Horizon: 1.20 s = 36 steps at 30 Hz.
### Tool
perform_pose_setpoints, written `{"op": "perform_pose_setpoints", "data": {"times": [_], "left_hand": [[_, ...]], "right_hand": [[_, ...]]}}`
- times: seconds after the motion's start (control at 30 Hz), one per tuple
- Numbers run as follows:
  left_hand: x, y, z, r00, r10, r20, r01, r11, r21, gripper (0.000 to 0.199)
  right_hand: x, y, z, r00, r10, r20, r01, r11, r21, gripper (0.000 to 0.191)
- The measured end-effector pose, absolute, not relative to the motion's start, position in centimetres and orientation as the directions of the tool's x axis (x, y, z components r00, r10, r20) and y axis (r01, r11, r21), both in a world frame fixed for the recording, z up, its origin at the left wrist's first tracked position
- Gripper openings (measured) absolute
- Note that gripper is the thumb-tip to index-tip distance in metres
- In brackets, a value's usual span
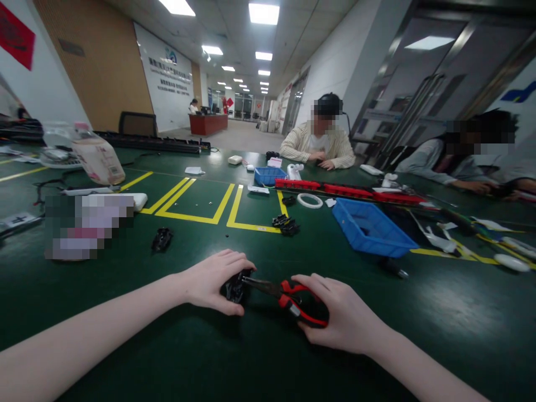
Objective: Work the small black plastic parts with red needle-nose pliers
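My left hand (215,281) is closed around a small black part (235,288) low over the green table (188,357). My right hand (341,312) grips the red and black handles of long-nose pliers (288,296). The tips of the pliers touch the upper right side of the black part, or lie right in front of it. A similar black part (162,239) lies on the table beyond my left forearm. More black pieces (286,224) rest further off, near a yellow tape corner.
A blue bin (372,229) stands at the right, with a white ring (310,201) and a red strip (347,191) behind it. A bottle (98,153) is at the left. Two people (318,139) sit across the table. A smaller blue tray (269,176) stands mid-table.
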State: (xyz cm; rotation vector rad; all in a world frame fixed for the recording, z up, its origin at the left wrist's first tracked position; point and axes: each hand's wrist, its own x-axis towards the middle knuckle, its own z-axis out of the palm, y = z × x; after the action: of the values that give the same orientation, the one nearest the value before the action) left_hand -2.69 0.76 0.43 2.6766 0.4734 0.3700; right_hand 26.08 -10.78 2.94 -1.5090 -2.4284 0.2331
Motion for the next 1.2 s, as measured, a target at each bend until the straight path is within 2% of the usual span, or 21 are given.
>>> {"op": "perform_pose_setpoints", "data": {"times": [0.53,0.83,1.2], "left_hand": [[-2.6,0.3,0.7,0.896,0.408,0.175,0.287,-0.834,0.472,0.07],[-1.7,-1.9,1.6,0.838,0.527,0.14,0.351,-0.718,0.6,0.059],[-1.5,-2.0,1.2,0.853,0.506,0.13,0.321,-0.704,0.634,0.059]], "right_hand": [[26.0,-11.0,2.8,-0.408,0.889,0.208,0.882,0.443,-0.163,0.06],[25.3,-11.6,3.5,-0.295,0.943,0.156,0.949,0.308,-0.071,0.055],[24.9,-11.6,2.2,-0.29,0.928,0.232,0.957,0.286,0.05,0.045]]}}
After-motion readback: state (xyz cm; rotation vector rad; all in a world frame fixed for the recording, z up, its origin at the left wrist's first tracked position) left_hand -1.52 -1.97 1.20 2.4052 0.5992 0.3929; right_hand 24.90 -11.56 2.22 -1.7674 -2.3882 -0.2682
